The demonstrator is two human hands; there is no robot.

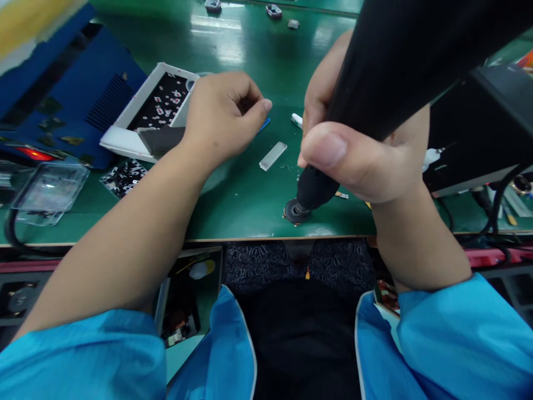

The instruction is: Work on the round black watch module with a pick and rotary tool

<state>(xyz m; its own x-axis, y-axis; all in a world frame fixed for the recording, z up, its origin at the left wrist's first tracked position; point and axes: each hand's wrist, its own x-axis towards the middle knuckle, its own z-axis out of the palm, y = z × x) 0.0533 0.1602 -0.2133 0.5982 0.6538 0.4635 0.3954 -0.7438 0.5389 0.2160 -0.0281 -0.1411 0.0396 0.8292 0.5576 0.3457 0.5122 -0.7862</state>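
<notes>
My right hand (362, 155) is wrapped round a thick black electric screwdriver (387, 61), held tilted with its nose down. Its tip meets a small round dark part (295, 212) with copper-coloured edges, near the front edge of the green table. My left hand (227, 114) is closed, thumb against curled fingers, beside a white box (120, 125) of tiny parts on black. What it pinches, if anything, is hidden. A blue strip (264, 125) shows just below its fingertips. Between my hands lies a clear rectangular bar (273, 156).
A blue machine (79, 94) stands at left, a black box (478, 122) at right. A clear plastic case (52, 191) and a pile of small black parts (124, 178) lie front left. Several small pieces sit at the back, including a grey one (293, 24). Cables run at right.
</notes>
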